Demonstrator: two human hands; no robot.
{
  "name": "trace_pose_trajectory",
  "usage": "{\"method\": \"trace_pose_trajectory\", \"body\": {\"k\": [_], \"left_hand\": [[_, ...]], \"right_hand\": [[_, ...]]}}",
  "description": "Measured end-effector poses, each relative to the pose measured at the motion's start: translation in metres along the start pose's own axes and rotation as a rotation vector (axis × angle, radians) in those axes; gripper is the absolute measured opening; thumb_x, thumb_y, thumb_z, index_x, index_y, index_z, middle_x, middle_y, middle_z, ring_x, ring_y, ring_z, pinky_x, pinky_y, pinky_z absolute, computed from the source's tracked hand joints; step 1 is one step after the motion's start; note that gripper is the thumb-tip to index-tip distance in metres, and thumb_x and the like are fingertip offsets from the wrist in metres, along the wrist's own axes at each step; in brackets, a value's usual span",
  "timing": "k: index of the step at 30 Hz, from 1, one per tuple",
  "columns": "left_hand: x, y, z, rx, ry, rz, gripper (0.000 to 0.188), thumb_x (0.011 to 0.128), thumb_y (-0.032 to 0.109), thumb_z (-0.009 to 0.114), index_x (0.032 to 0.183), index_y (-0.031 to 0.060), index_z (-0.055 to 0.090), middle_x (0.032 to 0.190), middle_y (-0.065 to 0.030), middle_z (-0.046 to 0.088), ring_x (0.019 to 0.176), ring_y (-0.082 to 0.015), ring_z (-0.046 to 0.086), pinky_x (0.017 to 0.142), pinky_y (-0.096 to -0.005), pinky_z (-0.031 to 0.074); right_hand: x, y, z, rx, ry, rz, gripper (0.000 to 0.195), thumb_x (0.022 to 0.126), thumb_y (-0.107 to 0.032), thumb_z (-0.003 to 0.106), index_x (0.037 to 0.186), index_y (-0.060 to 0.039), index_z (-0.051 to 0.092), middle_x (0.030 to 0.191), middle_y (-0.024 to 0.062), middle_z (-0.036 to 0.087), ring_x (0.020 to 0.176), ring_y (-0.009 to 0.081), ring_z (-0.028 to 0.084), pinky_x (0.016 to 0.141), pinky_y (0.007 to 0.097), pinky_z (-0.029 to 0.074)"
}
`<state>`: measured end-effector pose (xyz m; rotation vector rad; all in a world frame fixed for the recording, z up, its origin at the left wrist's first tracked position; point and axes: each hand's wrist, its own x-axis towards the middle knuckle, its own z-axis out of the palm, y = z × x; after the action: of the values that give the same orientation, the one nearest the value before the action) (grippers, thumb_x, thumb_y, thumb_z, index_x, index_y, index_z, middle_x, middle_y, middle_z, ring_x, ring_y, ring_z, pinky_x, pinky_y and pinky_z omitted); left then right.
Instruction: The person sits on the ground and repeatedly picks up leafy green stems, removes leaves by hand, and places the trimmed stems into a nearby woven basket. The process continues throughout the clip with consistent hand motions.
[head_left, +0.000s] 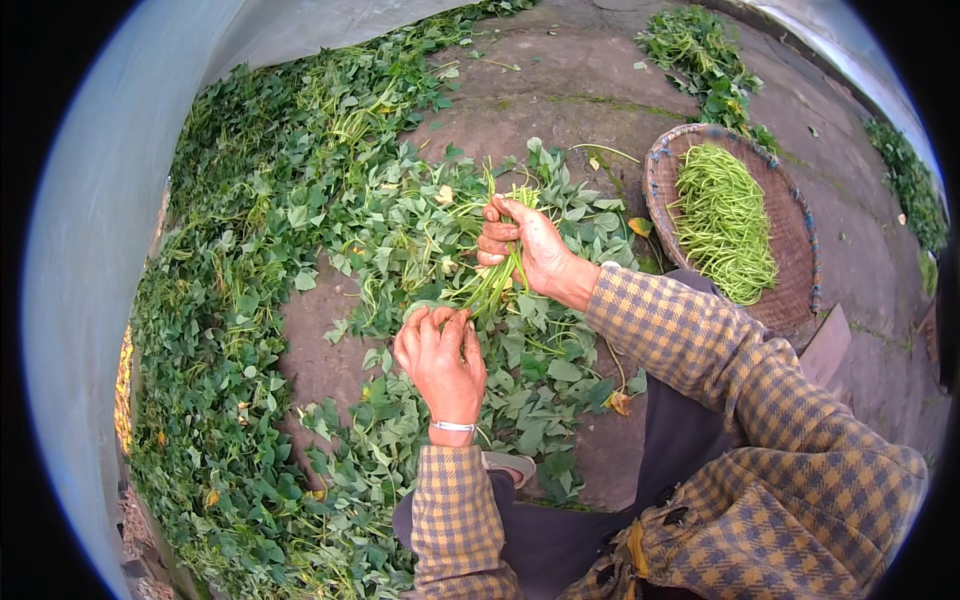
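Observation:
My right hand (527, 244) is closed around a bunch of green leaf stalks (487, 289), whose ends stick out above and below the fist. Below and to its left, my left hand (444, 358) has its fingertips pinched at the lower end of the bunch, by a green leaf (424, 306). Under both hands spreads a heap of picked green leaves and vines (551, 367). To the right, a round woven bamboo tray (791, 259) holds a pile of bare green stalks (724, 225).
A broad bank of leafy vines (225, 300) runs along the left over the concrete floor (326, 349). More vines (701, 56) lie at the upper right. Grey plastic sheeting (82, 247) borders the left side. My shoe (511, 466) rests beside the leaves.

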<state>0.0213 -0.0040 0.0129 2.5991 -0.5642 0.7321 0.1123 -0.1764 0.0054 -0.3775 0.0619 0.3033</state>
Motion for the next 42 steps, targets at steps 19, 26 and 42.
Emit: {"method": "trace_pose_trajectory", "body": {"k": [19,26,42], "left_hand": [[-0.020,-0.058,-0.013,-0.804,0.408,-0.738,0.010,0.085,-0.002,0.048,0.093,0.0035,0.052,0.085,-0.0038,0.055,0.070,-0.0121,0.052,0.064,-0.0263,0.045],[-0.002,0.014,0.004,-0.121,0.133,-0.128,0.024,0.079,0.013,0.069,0.098,0.0017,0.059,0.087,-0.0116,0.054,0.081,-0.0286,0.055,0.068,-0.0381,0.045],[-0.004,0.008,0.020,-0.172,0.029,-0.210,0.018,0.072,0.004,0.061,0.089,0.0008,0.058,0.080,-0.0156,0.059,0.075,-0.0341,0.056,0.070,-0.0408,0.045]], "right_hand": [[0.003,-0.001,-0.010,0.148,0.115,-0.003,0.025,0.099,-0.025,0.033,0.080,-0.0105,0.041,0.054,-0.0048,0.028,0.047,0.0110,0.027,0.046,0.0278,0.030],[0.004,0.010,-0.014,0.216,0.146,-0.010,0.025,0.098,-0.026,0.038,0.078,-0.0109,0.043,0.052,-0.0058,0.030,0.047,0.0116,0.029,0.048,0.0284,0.030],[-0.005,0.014,-0.005,0.063,0.110,0.064,0.026,0.098,-0.027,0.038,0.078,-0.0117,0.042,0.053,-0.0063,0.028,0.048,0.0103,0.027,0.047,0.0258,0.029]]}}
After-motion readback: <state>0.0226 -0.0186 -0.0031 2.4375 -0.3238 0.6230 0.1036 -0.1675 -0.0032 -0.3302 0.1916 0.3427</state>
